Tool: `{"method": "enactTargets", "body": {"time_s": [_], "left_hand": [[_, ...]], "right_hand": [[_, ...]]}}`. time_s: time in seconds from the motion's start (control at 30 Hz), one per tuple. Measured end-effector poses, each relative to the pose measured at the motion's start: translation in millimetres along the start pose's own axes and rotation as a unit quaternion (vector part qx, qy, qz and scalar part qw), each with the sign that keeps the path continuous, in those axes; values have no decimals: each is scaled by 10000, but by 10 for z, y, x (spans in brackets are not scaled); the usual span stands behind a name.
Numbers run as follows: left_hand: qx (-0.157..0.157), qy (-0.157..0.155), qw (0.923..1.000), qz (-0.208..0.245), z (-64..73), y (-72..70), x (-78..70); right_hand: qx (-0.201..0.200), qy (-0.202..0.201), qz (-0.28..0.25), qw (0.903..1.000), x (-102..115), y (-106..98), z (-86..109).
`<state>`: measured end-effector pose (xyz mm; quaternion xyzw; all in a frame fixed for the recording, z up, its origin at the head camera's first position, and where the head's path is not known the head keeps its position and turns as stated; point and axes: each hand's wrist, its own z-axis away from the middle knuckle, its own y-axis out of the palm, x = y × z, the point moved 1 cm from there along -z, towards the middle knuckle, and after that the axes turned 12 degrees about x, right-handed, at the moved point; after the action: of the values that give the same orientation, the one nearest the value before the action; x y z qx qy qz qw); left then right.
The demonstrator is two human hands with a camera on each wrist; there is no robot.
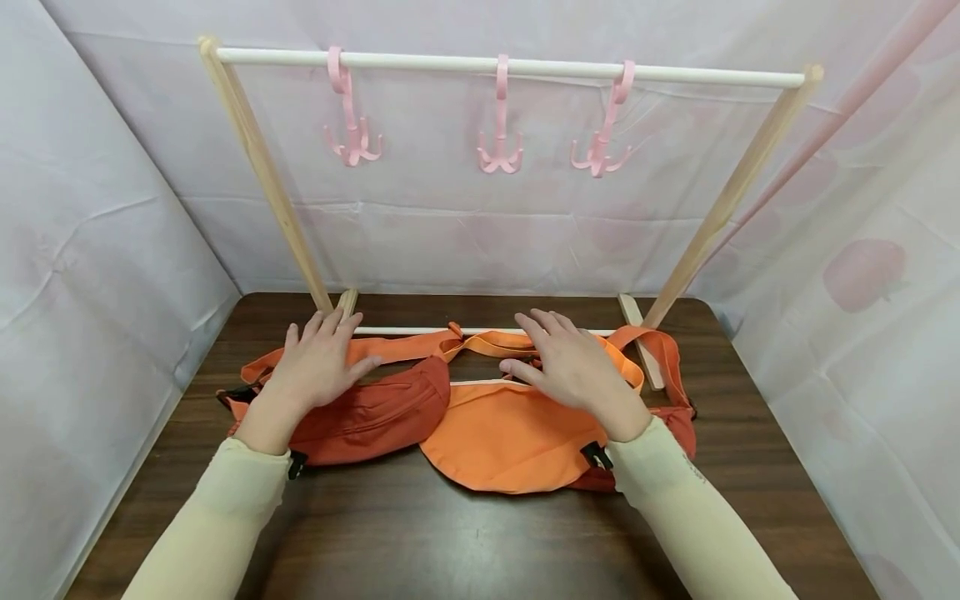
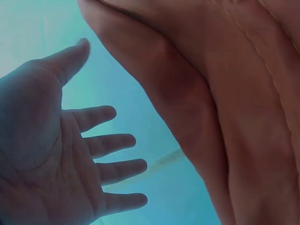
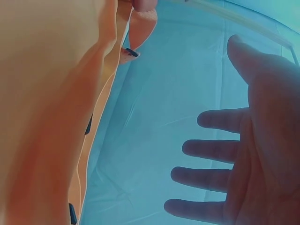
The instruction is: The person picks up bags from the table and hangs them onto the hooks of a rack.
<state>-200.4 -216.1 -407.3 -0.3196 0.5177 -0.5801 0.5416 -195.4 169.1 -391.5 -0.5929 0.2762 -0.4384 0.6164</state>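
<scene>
Palm down, with its fingers spread, my left hand is over the left part of a rust-red waist bag. In the left wrist view the red fabric lies beside the fingers, with a gap between. My right hand, fingers straight, hovers over the upper right of a bright orange waist bag. The right wrist view shows its thumb and fingers apart from the fabric. Another rust-red bag shows at the far right, mostly hidden by the orange bag and my right forearm. Neither hand holds anything.
Behind the bags stands a wooden rack with a white top rod. Three pink multi-prong hooks hang from it. Orange straps lie across the rack's low white bar. Pale curtains enclose the brown table.
</scene>
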Motion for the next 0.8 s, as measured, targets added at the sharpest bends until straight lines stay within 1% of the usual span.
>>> {"method": "enactTargets", "body": {"time_s": [0.2,0.43,0.57,0.8], "left_hand": [[172,-115,9998,-18,-17,-2,107],[213,-166,9996,-104,8,-20,214],[296,-234,9993,-66,13,-19,310],[396,-325,9986,-96,-57,19,495]], "right_hand": [[57,-96,44,9999,99,-16,-46],[35,-184,112,9998,222,-23,-112],[19,-233,197,9995,272,-24,-151],[113,-335,225,9991,334,-21,-217]]}}
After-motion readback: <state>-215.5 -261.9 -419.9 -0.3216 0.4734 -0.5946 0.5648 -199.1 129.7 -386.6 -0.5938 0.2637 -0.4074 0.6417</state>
